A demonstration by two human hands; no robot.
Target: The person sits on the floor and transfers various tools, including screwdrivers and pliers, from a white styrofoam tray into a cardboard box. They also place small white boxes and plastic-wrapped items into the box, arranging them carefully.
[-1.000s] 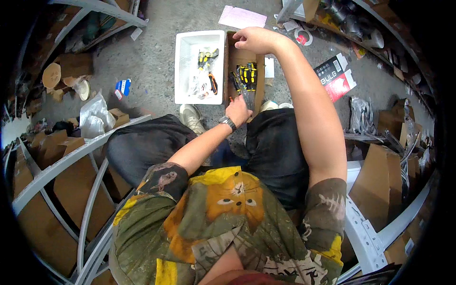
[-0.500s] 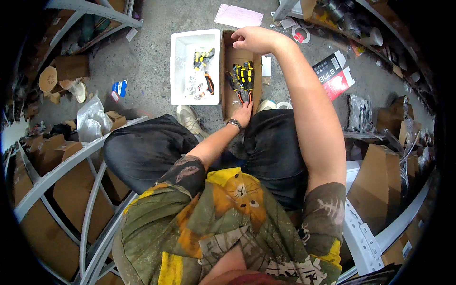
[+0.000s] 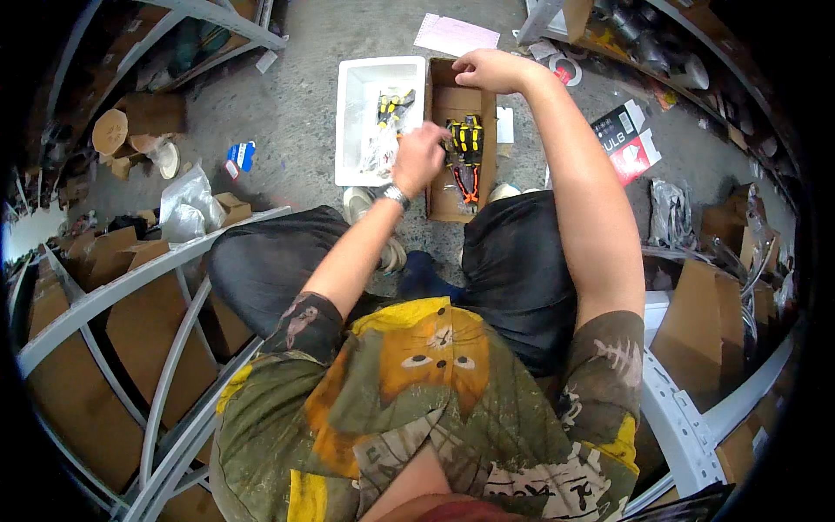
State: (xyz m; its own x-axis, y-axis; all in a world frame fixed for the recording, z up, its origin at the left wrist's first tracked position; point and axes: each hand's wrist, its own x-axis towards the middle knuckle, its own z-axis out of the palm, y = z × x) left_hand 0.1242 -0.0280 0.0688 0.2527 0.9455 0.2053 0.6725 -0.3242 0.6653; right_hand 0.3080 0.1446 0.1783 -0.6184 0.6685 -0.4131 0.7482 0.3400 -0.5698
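Observation:
Between my knees and beyond my feet, a narrow cardboard box [image 3: 441, 200] stands against the right side of a white foam box [image 3: 346, 122]. Inside the cardboard box lie several pliers with yellow-and-black handles [image 3: 468, 139] and pliers with orange-and-black handles [image 3: 467, 184]. The foam box holds yellow-and-black-handled tools [image 3: 393, 106] and clear plastic wrapping. My left hand [image 3: 420, 159] hovers over the adjoining walls of the boxes, its fingers bent and blurred; whether they hold anything is unclear. Over the cardboard box's far right rim, my right hand [image 3: 491, 70] is curled, gripping it.
A pink sheet of paper [image 3: 457, 35] and a tape roll [image 3: 565, 70] lie on the floor beyond the boxes. Flattened bulb packaging [image 3: 624, 139] is at the right. Grey metal shelving [image 3: 148, 287] with cardboard cartons flanks me on both sides.
My left hand has moved from the near end of the cardboard box up and leftward to the walls between the boxes. My right hand stays at the far rim. The view has shifted slightly.

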